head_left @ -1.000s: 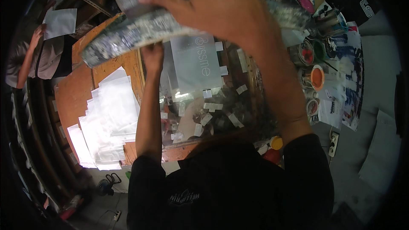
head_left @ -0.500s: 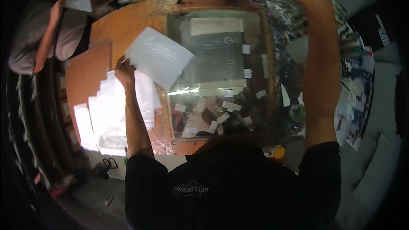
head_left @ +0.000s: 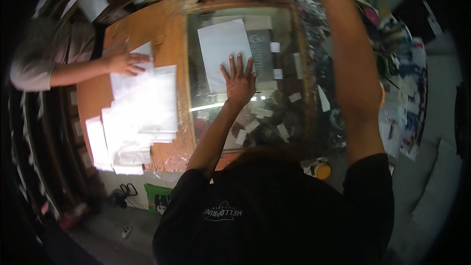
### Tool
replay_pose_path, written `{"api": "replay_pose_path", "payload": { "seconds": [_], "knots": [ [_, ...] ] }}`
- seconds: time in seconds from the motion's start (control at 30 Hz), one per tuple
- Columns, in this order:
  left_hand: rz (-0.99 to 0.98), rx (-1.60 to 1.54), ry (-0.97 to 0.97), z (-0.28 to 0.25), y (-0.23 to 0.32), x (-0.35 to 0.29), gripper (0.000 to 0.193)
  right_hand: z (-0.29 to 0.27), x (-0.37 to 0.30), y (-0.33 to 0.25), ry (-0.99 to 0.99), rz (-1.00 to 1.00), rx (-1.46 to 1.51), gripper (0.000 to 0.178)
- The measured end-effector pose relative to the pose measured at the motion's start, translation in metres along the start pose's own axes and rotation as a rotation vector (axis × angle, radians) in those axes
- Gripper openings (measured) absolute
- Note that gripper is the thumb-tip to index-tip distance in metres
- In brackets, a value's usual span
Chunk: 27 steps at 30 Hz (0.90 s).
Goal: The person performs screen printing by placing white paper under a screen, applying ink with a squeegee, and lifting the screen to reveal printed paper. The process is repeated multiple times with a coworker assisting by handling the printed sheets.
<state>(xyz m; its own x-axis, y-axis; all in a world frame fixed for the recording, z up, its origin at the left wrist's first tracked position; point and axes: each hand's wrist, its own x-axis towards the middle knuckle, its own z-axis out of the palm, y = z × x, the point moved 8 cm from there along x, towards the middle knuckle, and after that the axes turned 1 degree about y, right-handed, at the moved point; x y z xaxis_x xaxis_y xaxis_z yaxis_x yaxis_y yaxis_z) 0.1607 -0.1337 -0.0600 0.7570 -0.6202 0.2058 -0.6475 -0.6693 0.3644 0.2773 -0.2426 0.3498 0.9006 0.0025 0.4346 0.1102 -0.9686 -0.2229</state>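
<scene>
My left hand (head_left: pixel 239 81) lies palm down with its fingers spread on a blank white sheet (head_left: pixel 223 44). Beneath that sheet is a glass-topped panel (head_left: pixel 211 104) in a wooden frame; a dark grey printed rectangle (head_left: pixel 264 64) with pale lettering shows beside the sheet's right side. My right arm (head_left: pixel 355 64) reaches up along the right and leaves the picture at the top, so its hand is out of sight. On the left, another person's hand (head_left: pixel 128 64) rests on a white sheet (head_left: pixel 125 84) at the far end of a spread of white papers (head_left: pixel 142 118).
Small white paper pieces (head_left: pixel 262 113) lie around the panel's near part. A paint-stained strip (head_left: pixel 321 59) borders its right side, with more papers (head_left: pixel 397 122) beyond. A yellow-lidded tub (head_left: pixel 322 171) stands below the table's near edge. Shelving (head_left: pixel 39 142) lines the left.
My left hand has let go of the printed sheet at the left and moved right onto a blank sheet on the panel. The other person's hand has come down onto the white papers.
</scene>
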Motion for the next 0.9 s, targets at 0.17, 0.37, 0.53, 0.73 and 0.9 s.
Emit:
{"api": "replay_pose_path", "payload": {
  "seconds": [0.17, 0.37, 0.53, 0.73, 0.9],
  "knots": [
    [0.037, -0.218, -0.105, 0.026, 0.060, 0.029, 0.056, -0.016, -0.009, 0.017, -0.169, 0.048, 0.120, 0.037],
    [-0.113, 0.046, 0.012, 0.004, 0.026, -0.006, 0.056, 0.005, 0.011, 0.030, -0.573, 0.552, -0.479, 0.030],
    [-0.088, 0.017, -0.012, 0.004, 0.030, -0.041, 0.057, -0.029, -0.040, 0.027, 0.156, -0.247, 0.177, 0.029],
    [-0.082, -0.021, -0.042, 0.005, 0.031, -0.042, 0.057, 0.021, -0.020, 0.039, -0.216, 0.213, -0.058, 0.039],
    [-0.106, -0.357, 0.123, -0.069, 0.038, -0.049, 0.054, 0.021, -0.084, 0.010, 0.012, 0.033, 0.089, 0.048]
  ]
}}
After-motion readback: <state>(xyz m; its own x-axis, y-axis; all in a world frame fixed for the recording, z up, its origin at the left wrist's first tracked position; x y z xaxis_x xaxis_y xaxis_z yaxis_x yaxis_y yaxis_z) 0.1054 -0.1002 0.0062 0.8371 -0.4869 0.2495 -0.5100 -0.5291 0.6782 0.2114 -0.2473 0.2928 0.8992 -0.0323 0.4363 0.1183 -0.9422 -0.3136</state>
